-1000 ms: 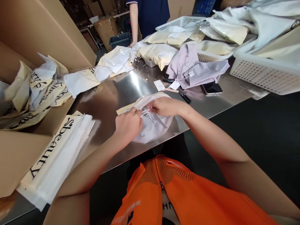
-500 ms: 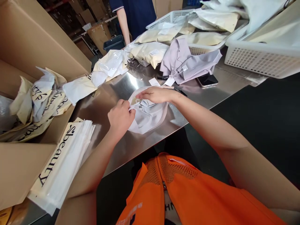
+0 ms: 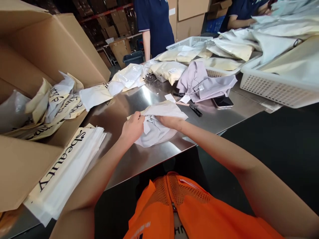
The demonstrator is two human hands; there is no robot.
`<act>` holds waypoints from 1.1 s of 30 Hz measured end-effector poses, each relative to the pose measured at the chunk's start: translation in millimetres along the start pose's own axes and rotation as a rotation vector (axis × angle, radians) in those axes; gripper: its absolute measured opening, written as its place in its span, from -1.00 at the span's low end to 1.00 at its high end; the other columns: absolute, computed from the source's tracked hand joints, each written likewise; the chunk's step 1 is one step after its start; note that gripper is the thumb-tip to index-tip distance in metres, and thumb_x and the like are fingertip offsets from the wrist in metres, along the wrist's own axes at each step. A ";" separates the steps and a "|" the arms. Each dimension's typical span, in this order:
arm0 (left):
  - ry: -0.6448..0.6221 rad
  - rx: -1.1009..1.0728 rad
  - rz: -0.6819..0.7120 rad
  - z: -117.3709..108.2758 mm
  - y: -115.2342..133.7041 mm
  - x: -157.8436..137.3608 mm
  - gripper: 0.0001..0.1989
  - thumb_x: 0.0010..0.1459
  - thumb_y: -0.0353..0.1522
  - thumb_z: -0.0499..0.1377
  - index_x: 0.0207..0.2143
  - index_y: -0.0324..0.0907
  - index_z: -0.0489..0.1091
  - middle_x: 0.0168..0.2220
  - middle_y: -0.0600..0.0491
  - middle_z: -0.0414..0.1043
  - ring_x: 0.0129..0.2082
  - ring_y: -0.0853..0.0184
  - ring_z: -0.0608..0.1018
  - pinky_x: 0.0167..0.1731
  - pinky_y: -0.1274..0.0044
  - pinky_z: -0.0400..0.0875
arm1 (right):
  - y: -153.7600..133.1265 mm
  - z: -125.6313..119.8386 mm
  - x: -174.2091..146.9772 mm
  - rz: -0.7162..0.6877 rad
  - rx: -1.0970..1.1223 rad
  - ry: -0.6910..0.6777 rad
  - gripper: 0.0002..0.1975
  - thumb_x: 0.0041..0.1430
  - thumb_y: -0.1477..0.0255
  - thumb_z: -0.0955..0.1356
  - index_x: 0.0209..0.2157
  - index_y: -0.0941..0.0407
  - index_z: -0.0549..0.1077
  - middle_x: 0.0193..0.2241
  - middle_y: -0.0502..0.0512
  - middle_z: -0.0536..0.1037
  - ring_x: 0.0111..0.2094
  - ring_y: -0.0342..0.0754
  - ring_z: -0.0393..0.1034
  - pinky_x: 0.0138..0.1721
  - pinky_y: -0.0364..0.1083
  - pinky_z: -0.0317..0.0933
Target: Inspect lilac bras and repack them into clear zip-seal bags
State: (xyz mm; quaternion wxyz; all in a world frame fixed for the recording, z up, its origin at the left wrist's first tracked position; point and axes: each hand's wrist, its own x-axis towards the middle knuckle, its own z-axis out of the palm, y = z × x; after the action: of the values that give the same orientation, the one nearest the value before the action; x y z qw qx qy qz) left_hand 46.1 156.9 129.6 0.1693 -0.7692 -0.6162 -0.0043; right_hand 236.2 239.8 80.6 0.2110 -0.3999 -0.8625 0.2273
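Note:
In front of me on the metal table lies a pale plastic bag (image 3: pixel 165 108) with a light grey garment (image 3: pixel 156 134) in its open mouth. My left hand (image 3: pixel 133 126) is closed on the bag's left edge, thumb against curled fingers. Beneath the raised upper layer of the bag reaches my right hand (image 3: pixel 170 122), palm over the garment; its fingers are hidden. Just beyond lie white card tags (image 3: pixel 170 98) and a black pen (image 3: pixel 196 110). A lilac-grey garment (image 3: pixel 214 85) with a tag rests behind them, partly over a phone (image 3: pixel 223 102).
At left stands a cardboard box (image 3: pixel 82 53) holding printed mailer bags, beside a stack of flat mailers (image 3: pixel 62 166). Filled mailers (image 3: pixel 129 76) line the back. White baskets (image 3: pixel 281 86) heaped with packages stand at right. A co-worker (image 3: pixel 154 28) stands across the table; another person is farther right.
The upper layer of the bag has come up over my right hand, covering its fingers. My left hand keeps its hold on the bag's edge. The head view has tilted up slightly.

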 end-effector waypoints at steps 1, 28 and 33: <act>0.022 -0.019 -0.016 -2.8 -3.2 1.2 -0.68 0.24 -0.53 -0.07 -0.13 -0.19 0.43 -0.06 -0.12 0.36 -0.18 0.21 0.50 -0.34 0.45 0.37 | -1.8 0.6 -0.3 -0.022 -0.060 -0.018 -0.56 0.26 0.61 0.17 0.13 0.17 0.37 -0.13 0.19 0.57 -0.19 0.03 0.49 -0.15 -0.05 0.32; 0.044 -0.353 0.264 -2.1 62.4 -5.6 -0.59 0.23 -0.60 -0.16 -0.21 -0.26 0.48 -0.17 -0.22 0.42 -0.06 0.05 0.45 -0.17 0.32 0.34 | -31.2 -126.7 -68.6 0.030 -0.045 0.458 -0.69 0.34 0.16 0.21 -0.17 0.08 0.41 -0.49 0.01 0.32 -0.48 -0.10 0.19 -0.41 -0.14 0.10; -0.020 -0.500 0.178 11.1 102.6 6.6 -0.63 0.14 -0.57 0.01 -0.02 -0.36 0.41 -0.08 -0.29 0.43 -0.14 0.02 0.52 -0.28 0.33 0.42 | -35.4 -146.5 -81.6 -0.017 -0.122 0.601 -0.64 0.37 0.10 0.18 -0.13 0.06 0.41 -0.54 -0.02 0.26 -0.53 -0.10 0.12 -0.42 -0.12 0.06</act>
State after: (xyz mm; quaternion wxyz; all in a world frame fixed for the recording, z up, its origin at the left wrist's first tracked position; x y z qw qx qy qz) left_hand 142.8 147.4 94.4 -0.0323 -0.8383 -0.5275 -0.1341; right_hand 343.4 188.0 203.9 0.4344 -0.4539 -0.7767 0.0448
